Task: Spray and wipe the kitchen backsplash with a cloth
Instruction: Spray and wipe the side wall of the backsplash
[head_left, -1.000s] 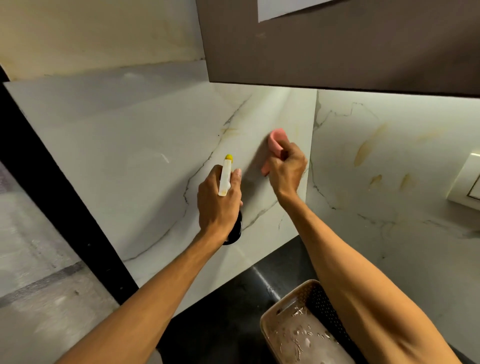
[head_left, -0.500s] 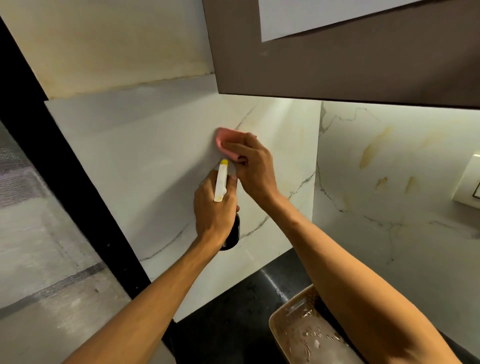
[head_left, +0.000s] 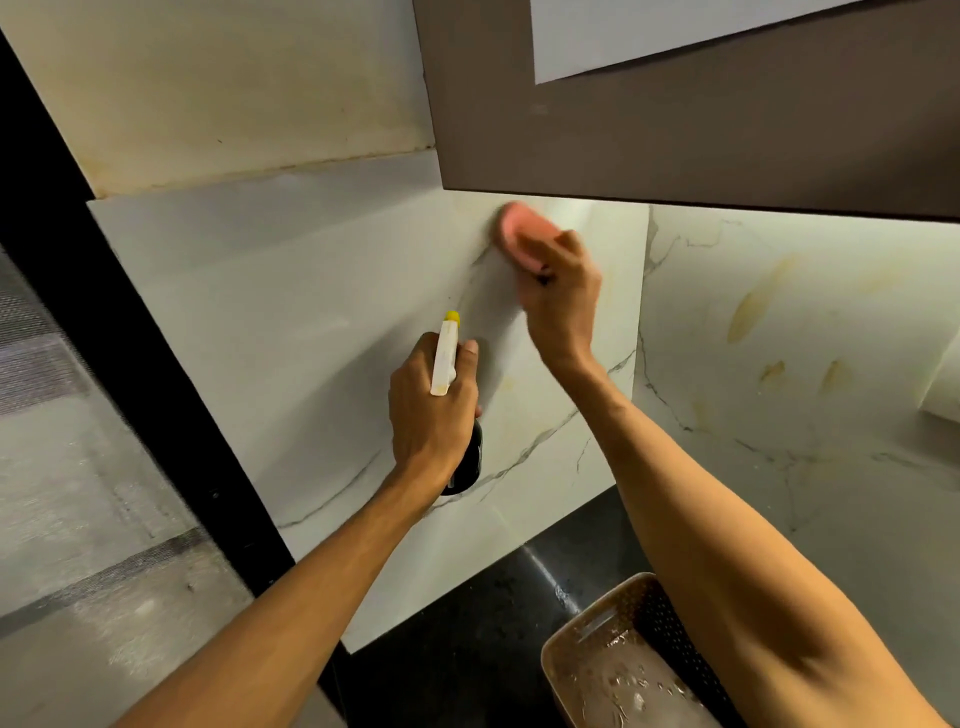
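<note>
The right hand (head_left: 558, 301) pins a pink cloth (head_left: 519, 228) to the white veined marble backsplash (head_left: 311, 312), just under the brown cabinet (head_left: 675, 135); the left hand (head_left: 428, 415) has its grip round a dark spray bottle (head_left: 469, 457). Blurred, probably mid-wipe: overlap strokes

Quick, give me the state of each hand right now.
Left hand: closed, gripping the spray bottle.
Right hand: closed, holding the pink cloth against the backsplash.

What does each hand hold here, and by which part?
The left hand grips the spray bottle around its neck, below the white head. The right hand holds the pink cloth bunched under its fingers, against the backsplash.
</note>
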